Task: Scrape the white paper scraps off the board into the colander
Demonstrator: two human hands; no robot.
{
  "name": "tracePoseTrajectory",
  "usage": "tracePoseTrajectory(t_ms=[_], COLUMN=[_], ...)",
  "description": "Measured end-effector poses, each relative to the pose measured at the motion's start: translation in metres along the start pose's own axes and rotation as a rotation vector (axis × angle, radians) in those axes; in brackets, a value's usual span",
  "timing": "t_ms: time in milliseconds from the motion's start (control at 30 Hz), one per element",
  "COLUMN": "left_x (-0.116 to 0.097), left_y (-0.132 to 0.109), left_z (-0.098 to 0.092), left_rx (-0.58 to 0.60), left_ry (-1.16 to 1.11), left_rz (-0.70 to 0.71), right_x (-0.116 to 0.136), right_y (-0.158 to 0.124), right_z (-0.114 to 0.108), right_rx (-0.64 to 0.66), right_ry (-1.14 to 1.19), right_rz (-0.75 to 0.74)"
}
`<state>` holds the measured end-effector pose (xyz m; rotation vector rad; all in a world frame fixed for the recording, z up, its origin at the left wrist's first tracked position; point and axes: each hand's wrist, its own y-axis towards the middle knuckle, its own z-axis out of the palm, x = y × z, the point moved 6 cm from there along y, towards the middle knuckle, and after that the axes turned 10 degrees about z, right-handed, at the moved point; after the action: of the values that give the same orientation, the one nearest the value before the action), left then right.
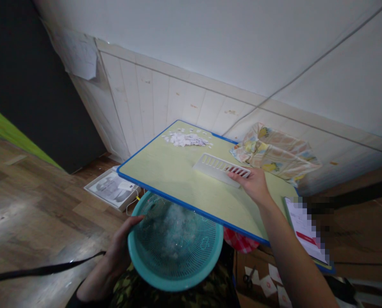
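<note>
My left hand [122,239] grips the left rim of a teal plastic colander [133,256], thumb over the edge. The colander rests on my lap against the table's front edge, with fluffy whitish bits [176,224] inside. On the pale yellow table [159,167] with blue edging, my right hand [253,184] is closed around the right end of a long white slotted plastic piece [210,164]. This piece stands on its long side on the tabletop. Beyond it, toward the far left corner, lies a pile of small white paper scraps [187,139].
A patterned cloth [268,149] lies bunched at the table's back right. A phone or tablet, partly blurred out, sits at the right edge [303,226]. On the floor are an open white box [114,188], scissors [248,277] and paper cards [268,285]. A wall stands behind the table.
</note>
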<state>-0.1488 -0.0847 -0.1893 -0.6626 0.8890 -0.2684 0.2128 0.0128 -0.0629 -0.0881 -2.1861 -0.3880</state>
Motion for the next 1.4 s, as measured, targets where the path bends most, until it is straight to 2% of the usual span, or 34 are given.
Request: tracePoseTrajectory(t_ms=[200,433,700,833,1000,1200,1400], left_x=[0.000,0.000,0.001,0.002,0.001,0.005,0.002], left_y=[0.001,0.002,0.002,0.004,0.004,0.009,0.002], left_z=[-0.002,-0.002,-0.003,-0.003,-0.003,-0.007,-0.002], left_rx=[-0.009,-0.017,0.006,0.015,0.017,0.046,0.025], left_ry=[-0.004,0.018,0.023,0.032,0.034,0.022,0.042], left_rz=[0.002,-0.004,0.006,0.011,0.016,0.021,0.003], right_x=[-0.006,0.004,-0.002,0.002,0.007,0.003,0.003], right_y=[0.002,-0.004,-0.002,-0.004,-0.008,-0.003,-0.004], right_z=[-0.011,-0.008,-0.014,-0.009,-0.003,0.003,0.015], right_rx=[-0.085,-0.088,-0.172,-0.140,-0.029,-0.066,0.019], right_ry=[-0.013,-0.041,-0.042,-0.053,-0.034,0.010,0.026], right_rz=[0.010,-0.026,-0.024,-0.039,-0.031,-0.015,-0.009])
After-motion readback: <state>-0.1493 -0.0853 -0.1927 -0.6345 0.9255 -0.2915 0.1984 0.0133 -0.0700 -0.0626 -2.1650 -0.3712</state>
